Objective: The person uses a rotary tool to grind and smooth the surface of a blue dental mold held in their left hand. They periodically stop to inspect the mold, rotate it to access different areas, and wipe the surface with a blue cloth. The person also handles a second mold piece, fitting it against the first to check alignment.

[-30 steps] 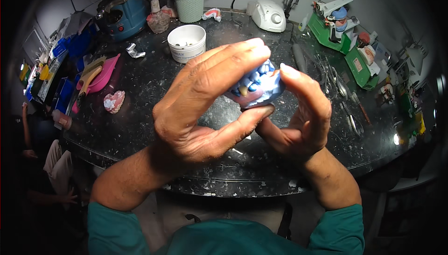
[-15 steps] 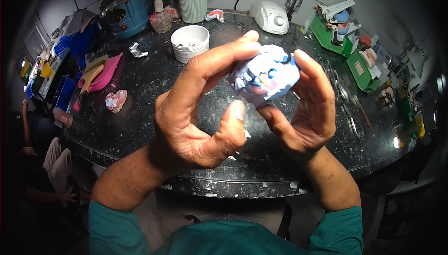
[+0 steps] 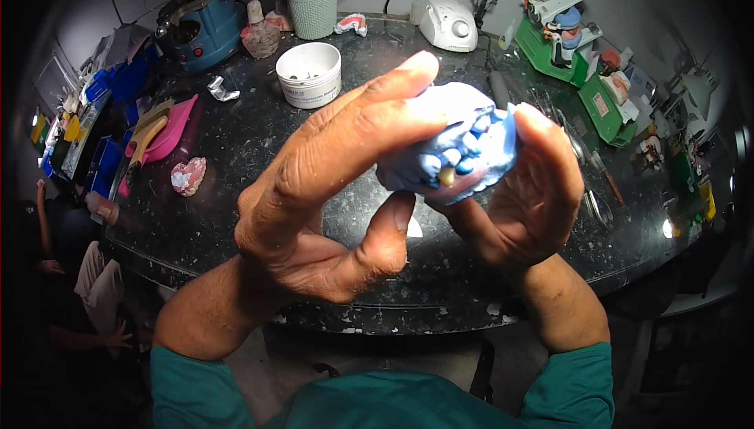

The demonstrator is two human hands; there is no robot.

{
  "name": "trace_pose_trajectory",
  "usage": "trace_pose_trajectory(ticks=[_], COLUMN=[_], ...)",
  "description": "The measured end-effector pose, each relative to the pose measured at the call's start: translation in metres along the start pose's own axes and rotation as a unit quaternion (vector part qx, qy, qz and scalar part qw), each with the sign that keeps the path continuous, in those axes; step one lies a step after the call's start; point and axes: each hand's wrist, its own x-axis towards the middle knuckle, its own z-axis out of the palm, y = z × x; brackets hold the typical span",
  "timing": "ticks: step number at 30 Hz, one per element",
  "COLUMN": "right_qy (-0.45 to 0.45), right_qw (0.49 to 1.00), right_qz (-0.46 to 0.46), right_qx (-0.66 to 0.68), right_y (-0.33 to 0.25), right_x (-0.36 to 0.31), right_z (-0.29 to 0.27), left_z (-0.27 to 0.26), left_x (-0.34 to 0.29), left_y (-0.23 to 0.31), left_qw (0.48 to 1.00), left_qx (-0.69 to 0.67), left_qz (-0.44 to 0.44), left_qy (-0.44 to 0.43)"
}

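Note:
A light blue dental model (image 3: 475,158) is held up above the worktable in both hands. Blue tooth shapes, one yellowish tooth and a pinkish patch show on the side turned toward me. My left hand (image 3: 306,193) has its fingers over the model's upper left, with the thumb at its lower left edge. At the right, my right hand (image 3: 542,193) grips the model between fingers and thumb. Strong light washes out the model's top, and the fingers hide its ends.
A white tub (image 3: 309,75) stands behind my left hand. On the left lie a pink-and-white dental cast (image 3: 188,176), a pink dustpan (image 3: 174,132) and a brush (image 3: 149,140). Metal hand tools (image 3: 598,203) lie at the right, near green trays (image 3: 609,119). A white control box (image 3: 448,24) stands behind.
The model has been tilted, so its tooth shapes and the yellowish tooth show more clearly. Both hands have come closer to the view, and the left thumb now meets the model's lower edge.

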Motion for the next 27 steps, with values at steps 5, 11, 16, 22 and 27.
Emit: trace_pose_trajectory(ticks=[5, 11, 16, 22, 27], right_qy=[-0.035, -0.024, -0.018, -0.019, 0.031], right_qw=[0.999, 0.999, 0.986, 0.961, 0.979], right_qz=[0.000, -0.005, -0.070, -0.084, -0.051], right_qx=[-0.021, -0.034, -0.149, -0.262, -0.194], right_y=[-0.004, -0.004, -0.012, -0.015, 0.001], right_x=[0.005, 0.006, 0.014, 0.019, 0.023], right_z=[-0.005, -0.006, -0.007, -0.011, -0.017], left_z=[0.001, 0.002, 0.012, 0.020, 0.020], left_x=[-0.001, -0.002, -0.005, -0.004, 0.006], left_y=[-0.002, -0.004, 0.001, 0.000, 0.009], left_qw=[1.000, 1.000, 0.996, 0.971, 0.964], left_qx=[0.008, 0.003, -0.016, -0.163, -0.202], left_qz=[0.020, 0.009, -0.070, -0.130, -0.158], left_qy=[0.004, 0.009, 0.044, 0.119, 0.064])
